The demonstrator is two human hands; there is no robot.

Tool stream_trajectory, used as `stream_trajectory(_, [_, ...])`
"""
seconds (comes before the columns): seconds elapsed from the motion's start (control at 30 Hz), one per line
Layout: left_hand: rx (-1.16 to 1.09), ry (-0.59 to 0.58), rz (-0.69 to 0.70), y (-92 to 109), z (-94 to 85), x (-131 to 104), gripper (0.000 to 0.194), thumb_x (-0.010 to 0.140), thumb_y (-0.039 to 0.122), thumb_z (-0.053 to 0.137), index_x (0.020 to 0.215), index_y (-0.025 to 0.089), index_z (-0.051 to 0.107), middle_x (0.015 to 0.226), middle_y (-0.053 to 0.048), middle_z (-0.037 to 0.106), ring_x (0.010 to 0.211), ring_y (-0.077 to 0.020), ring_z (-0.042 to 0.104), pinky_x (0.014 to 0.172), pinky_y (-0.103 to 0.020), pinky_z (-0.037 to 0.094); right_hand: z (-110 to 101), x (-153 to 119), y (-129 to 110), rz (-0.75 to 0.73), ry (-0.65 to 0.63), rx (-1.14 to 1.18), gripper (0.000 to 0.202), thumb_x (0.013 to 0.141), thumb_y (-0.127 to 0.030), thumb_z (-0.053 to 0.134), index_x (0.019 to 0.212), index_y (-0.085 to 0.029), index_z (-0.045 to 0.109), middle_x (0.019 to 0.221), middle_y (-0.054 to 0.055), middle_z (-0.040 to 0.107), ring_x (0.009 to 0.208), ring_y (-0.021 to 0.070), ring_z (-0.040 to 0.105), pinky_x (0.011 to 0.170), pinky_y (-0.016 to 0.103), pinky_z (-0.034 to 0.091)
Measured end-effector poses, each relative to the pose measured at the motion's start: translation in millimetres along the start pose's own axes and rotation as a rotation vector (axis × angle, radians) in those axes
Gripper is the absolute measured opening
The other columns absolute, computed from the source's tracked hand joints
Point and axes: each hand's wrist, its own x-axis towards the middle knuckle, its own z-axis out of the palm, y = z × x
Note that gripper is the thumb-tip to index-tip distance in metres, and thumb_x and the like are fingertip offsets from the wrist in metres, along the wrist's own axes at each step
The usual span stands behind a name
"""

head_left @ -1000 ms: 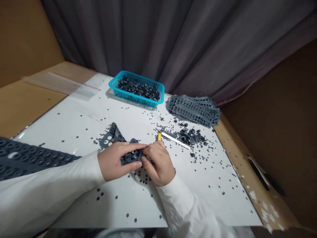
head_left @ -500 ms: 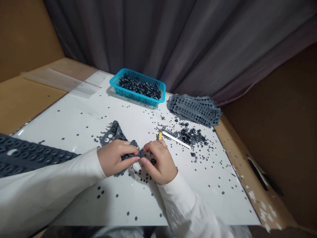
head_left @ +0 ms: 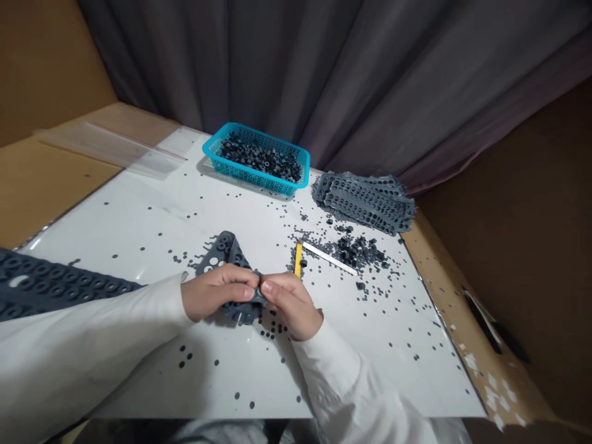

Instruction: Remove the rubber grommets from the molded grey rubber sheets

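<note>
A dark grey rubber sheet (head_left: 240, 311) with rows of holes is bent and folded between my hands, above the white tabletop. My left hand (head_left: 217, 293) pinches it from the left, thumb on top. My right hand (head_left: 293, 302) grips its right edge, with thumb and fingers pressed together close to my left fingertips. The sheet's holed end sticks up behind my left fingers. Small black discs lie under and around both hands. Just beyond my right hand lies a yellow-handled tool (head_left: 298, 259).
A blue basket (head_left: 256, 179) of small black rings stands at the back. Right of it lie stacked grey perforated strips (head_left: 365, 200), with a pile of black bits (head_left: 358, 251) and a white stick (head_left: 328, 258) nearer. A long ringed sheet (head_left: 60, 287) lies left, a clear bag (head_left: 134, 151) behind.
My hands have drawn together, and my right fingers have closed on the sheet's edge. The sheet has bent further and its far end has shifted right. More of the yellow tool shows.
</note>
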Motion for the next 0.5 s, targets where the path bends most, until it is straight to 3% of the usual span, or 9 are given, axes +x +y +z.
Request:
stream_trajectory(0.2, [-0.439,0.106,-0.159,-8.7,7.4,1.7,0.031,0.065,0.038,0.058,0.054,0.019,0.036,0.053,0.006,0.03,0.051,-0.0094,0.029,0.049,-0.022,0.026,6.8,6.4,8.5,0.037,0.168,0.325,0.042,0.076,-0.04,0.058,0.048,-0.019,0.035,0.046,-0.006,0.025,0.046,0.0078,0.021,0.048,0.026,0.015])
stream_trajectory(0.5, [-0.658,0.054,-0.198,-8.9,6.4,2.9,0.038,0.059,0.043,0.068,0.057,0.017,0.042,0.053,0.004,0.039,0.05,-0.0091,0.035,0.047,-0.021,0.027,19.2,9.1,8.1,-0.012,0.31,0.476,0.042,0.072,-0.038,0.059,0.047,-0.019,0.031,0.047,-0.006,0.021,0.047,0.0078,0.019,0.048,0.026,0.016])
